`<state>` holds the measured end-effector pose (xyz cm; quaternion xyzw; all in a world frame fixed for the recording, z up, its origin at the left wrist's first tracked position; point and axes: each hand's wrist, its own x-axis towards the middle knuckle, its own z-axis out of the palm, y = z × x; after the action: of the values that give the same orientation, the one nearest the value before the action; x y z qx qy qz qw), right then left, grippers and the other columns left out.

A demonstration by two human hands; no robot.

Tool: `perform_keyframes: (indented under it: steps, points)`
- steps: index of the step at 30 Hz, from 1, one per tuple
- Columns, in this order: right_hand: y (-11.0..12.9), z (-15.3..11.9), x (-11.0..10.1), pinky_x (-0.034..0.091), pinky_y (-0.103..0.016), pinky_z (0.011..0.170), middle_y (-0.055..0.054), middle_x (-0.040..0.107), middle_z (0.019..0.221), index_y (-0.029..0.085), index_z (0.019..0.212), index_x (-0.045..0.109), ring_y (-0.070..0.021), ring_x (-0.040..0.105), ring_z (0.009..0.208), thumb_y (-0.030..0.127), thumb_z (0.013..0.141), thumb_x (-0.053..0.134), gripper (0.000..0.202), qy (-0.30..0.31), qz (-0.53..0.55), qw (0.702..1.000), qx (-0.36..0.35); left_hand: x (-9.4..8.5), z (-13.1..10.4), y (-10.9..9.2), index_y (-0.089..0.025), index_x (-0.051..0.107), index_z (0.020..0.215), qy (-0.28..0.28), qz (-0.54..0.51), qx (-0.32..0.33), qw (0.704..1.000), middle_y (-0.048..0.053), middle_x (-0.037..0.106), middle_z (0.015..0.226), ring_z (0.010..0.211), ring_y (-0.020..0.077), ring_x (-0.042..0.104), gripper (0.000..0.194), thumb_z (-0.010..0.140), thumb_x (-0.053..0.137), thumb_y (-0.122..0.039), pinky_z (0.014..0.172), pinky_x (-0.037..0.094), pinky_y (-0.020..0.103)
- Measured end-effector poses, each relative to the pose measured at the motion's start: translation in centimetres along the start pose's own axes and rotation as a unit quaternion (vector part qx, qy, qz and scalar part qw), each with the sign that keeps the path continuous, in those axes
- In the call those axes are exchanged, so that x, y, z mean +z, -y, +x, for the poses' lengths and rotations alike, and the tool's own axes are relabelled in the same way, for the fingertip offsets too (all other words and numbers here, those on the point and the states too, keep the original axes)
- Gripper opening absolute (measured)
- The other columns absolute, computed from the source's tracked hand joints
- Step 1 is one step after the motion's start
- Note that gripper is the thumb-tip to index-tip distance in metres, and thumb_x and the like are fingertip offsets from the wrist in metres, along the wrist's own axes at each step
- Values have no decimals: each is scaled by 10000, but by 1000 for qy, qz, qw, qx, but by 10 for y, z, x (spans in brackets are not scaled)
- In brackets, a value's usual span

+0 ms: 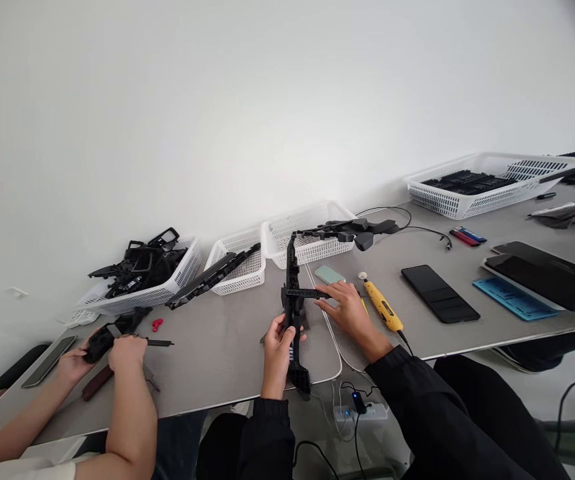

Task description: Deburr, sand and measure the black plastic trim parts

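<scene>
My left hand (280,343) is wrapped round a long, narrow black plastic part (292,267), which stands lengthwise away from me with its wider end (300,379) near the table edge. In my right hand (347,308) is a black caliper (310,293), pinched at its right end. Its marked bar lies crosswise, and its jaw end meets the plastic part just above my left fingers. Whether the jaws grip the part is too small to tell. To the right of my right hand lies a yellow rotary tool (383,303), and a pale green phone (330,274) lies behind it.
White baskets (312,252) stand along the wall, some with black parts. One long black part (212,277) leans on a basket. A black phone (440,293) and blue tray (515,299) lie right. At left, a co-worker's hands (127,351) hold a black part. Cables hang below.
</scene>
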<state>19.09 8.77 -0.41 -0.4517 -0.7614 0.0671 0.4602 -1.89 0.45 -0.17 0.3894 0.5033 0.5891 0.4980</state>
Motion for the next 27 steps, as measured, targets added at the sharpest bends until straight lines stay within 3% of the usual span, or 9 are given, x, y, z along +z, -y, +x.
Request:
perform_keyframes:
  steps: [7, 13, 19, 27]
  points:
    - [0, 0, 0, 473, -469, 890, -100, 803, 1067, 253, 1213, 780, -308, 709, 959, 315, 1020, 687, 223, -19, 1, 1000, 11, -1, -4, -5, -219, 735, 1310, 11, 13, 4, 1000, 116, 758, 1299, 979, 241, 779, 488, 825, 741, -275, 791, 632, 332]
    - [-1, 0, 0, 470, -455, 854, -97, 802, 1042, 265, 1217, 780, -309, 702, 946, 341, 1029, 664, 234, -21, 1, 1000, 15, 1, -8, -13, -206, 708, 1416, 19, 15, -5, 1000, 94, 813, 1190, 926, 221, 783, 602, 817, 656, -208, 893, 601, 351]
    - [0, 0, 0, 463, -453, 861, -92, 803, 1037, 251, 1208, 784, -304, 700, 945, 332, 1024, 669, 232, -28, -2, 999, 19, 4, -7, -12, -208, 703, 1409, 16, 0, -2, 1000, 93, 789, 1270, 952, 226, 792, 603, 807, 665, -207, 925, 602, 377]
    - [3, 1, -3, 463, -452, 872, -93, 805, 1059, 260, 1221, 779, -306, 696, 963, 336, 1014, 668, 247, -20, 2, 999, 26, 2, -3, -6, -168, 737, 1187, -2, 5, 4, 1000, 101, 819, 1060, 936, 245, 798, 411, 781, 739, -236, 918, 611, 389]
